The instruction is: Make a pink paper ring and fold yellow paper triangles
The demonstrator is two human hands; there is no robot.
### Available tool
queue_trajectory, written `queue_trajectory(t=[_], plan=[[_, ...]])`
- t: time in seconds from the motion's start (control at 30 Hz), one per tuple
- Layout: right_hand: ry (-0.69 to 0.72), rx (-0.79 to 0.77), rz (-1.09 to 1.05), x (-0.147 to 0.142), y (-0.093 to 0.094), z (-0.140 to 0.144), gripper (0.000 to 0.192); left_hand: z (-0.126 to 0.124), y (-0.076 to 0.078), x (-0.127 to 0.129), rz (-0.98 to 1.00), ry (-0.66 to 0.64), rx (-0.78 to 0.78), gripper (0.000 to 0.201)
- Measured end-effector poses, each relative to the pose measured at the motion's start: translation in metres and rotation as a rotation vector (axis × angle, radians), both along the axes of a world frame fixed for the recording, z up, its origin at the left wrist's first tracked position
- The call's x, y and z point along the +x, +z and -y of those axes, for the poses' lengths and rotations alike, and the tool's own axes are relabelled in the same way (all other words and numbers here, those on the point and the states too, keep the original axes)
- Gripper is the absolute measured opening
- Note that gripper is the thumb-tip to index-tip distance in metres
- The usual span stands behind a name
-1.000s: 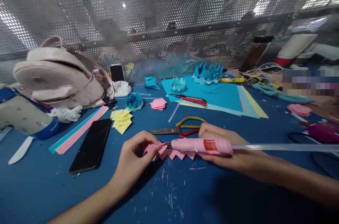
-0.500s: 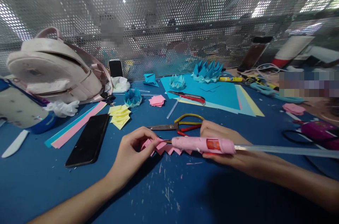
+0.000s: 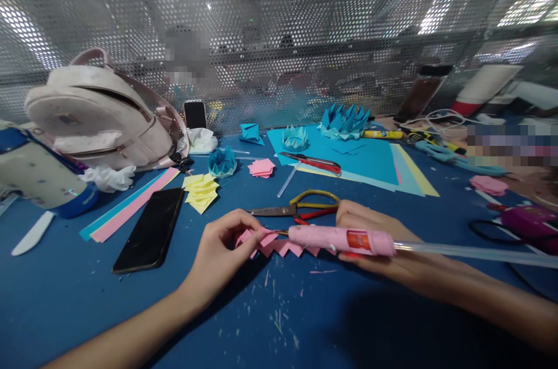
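Observation:
My left hand [image 3: 229, 238] pinches a pink folded-paper strip [image 3: 283, 246] with a zigzag edge at its left end, between thumb and fingers. In my right hand [image 3: 379, 235] is a pink hot glue gun [image 3: 340, 239], its metal nozzle pointing left at the paper by my left fingertips. Whether the nozzle touches the paper I cannot tell. A clear glue stick [image 3: 436, 249] sticks out of the gun's rear. The gun body hides part of the strip and some right fingers. Just behind lie scissors [image 3: 283, 210] with yellow and red handles.
Left are a black phone [image 3: 148, 232], paper strips [image 3: 135, 206], yellow paper pieces [image 3: 200, 192] and a backpack [image 3: 100, 119]. Behind lie pink pieces [image 3: 261, 168], a red cutter [image 3: 314, 164] on blue sheets [image 3: 375, 160] and folded blue paper rings [image 3: 344, 122]. A purple object [image 3: 527, 224] with a black cord sits right.
The whole view has shifted slightly. The glue gun has edged a little to the right, while my left hand keeps its pinch on the pink strip.

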State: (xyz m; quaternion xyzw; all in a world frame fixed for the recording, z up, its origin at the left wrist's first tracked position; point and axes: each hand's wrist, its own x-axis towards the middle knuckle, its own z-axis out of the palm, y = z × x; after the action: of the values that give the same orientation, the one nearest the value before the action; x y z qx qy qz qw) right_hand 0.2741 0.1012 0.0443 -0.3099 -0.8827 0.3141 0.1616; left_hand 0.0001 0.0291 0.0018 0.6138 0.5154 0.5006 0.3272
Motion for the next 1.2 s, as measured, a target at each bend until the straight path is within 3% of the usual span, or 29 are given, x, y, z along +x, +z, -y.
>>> queue_trajectory(t=[0.23,0.87,1.2], plan=[[-0.089,0.000,-0.004,-0.0005,0.0027,0.0069,0.041,-0.0004,-0.0002,0.0008,0.005,0.005,0.001,0.017],[-0.076,0.052,-0.043,0.0006,0.0033,0.0039,0.044,0.0006,0.0011,0.0006,0.018,0.013,0.001,0.018],[0.000,0.070,-0.063,0.0035,0.0034,0.0007,0.035,-0.0001,0.0003,0.0002,0.013,0.004,0.012,0.016]])
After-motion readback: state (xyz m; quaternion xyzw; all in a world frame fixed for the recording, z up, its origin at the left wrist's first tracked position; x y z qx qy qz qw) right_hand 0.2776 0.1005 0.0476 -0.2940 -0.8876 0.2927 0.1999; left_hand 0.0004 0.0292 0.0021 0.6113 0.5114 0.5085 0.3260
